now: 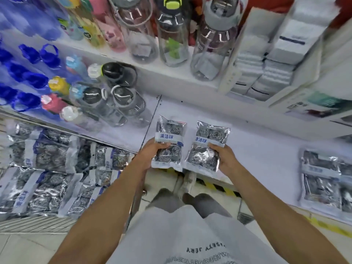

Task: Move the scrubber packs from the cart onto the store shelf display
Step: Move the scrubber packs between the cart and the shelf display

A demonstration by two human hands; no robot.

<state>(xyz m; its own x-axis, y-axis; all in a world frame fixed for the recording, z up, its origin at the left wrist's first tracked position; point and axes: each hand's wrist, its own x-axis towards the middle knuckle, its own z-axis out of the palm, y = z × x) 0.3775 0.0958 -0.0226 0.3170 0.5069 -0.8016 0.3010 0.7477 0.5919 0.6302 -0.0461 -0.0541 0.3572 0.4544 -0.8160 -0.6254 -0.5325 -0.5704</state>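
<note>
I hold two clear scrubber packs with blue-and-white labels side by side over the front of the white shelf point(266, 149). My left hand point(150, 155) grips the left scrubber pack point(169, 136) at its lower left edge. My right hand point(224, 159) grips the right scrubber pack point(207, 141) at its lower right edge. To the left, the cart point(38, 223) is filled with several more scrubber packs point(49, 178). A few scrubber packs point(323, 180) lie on the shelf at the far right.
Water bottles point(118, 96) crowd the shelf's left part and the upper tier point(171, 35). White boxed goods point(266, 60) stand at the back right. A yellow-black striped strip point(219, 187) runs under the shelf edge. My legs and feet are below.
</note>
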